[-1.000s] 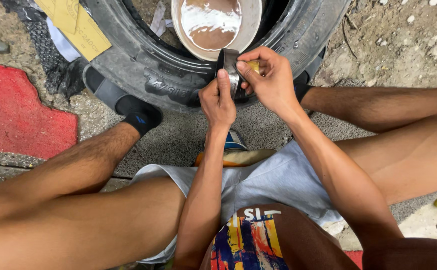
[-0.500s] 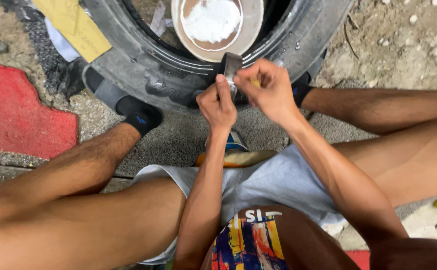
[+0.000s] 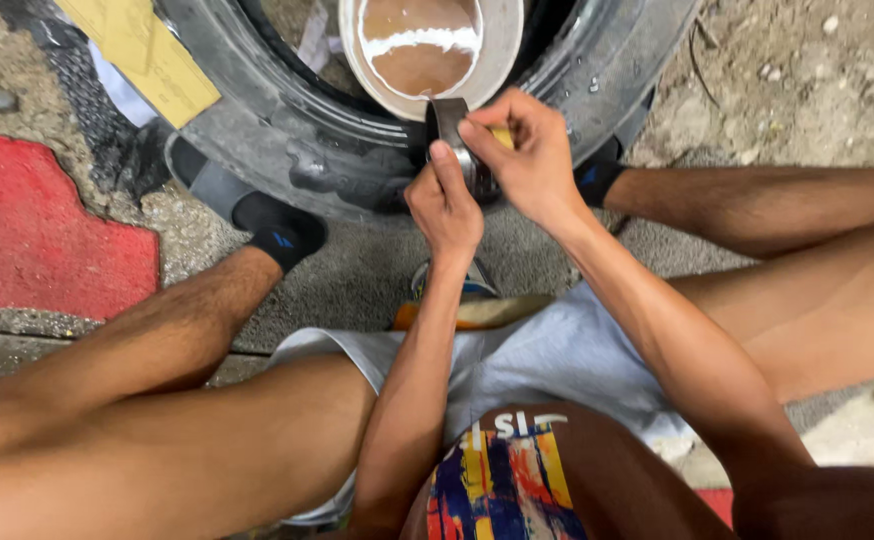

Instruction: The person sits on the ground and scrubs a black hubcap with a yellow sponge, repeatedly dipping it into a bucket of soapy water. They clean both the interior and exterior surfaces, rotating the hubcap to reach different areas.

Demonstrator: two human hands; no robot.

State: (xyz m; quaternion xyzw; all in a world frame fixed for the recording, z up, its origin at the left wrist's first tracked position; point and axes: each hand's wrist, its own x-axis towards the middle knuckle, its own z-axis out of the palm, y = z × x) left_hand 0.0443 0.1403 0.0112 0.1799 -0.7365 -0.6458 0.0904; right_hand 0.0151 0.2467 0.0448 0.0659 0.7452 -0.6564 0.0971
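Rough concrete ground lies under a black tyre (image 3: 357,150) at the far side. Against its near sidewall, the left hand (image 3: 447,205) pinches a small metal piece (image 3: 454,125) standing upright, while the right hand (image 3: 527,155) closes around it from the right, just below a bowl (image 3: 502,50).

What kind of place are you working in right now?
Likely an outdoor roadside tyre-repair spot: bare gravelly ground, a tyre lying flat on it, and a bowl of murky brown water set inside.
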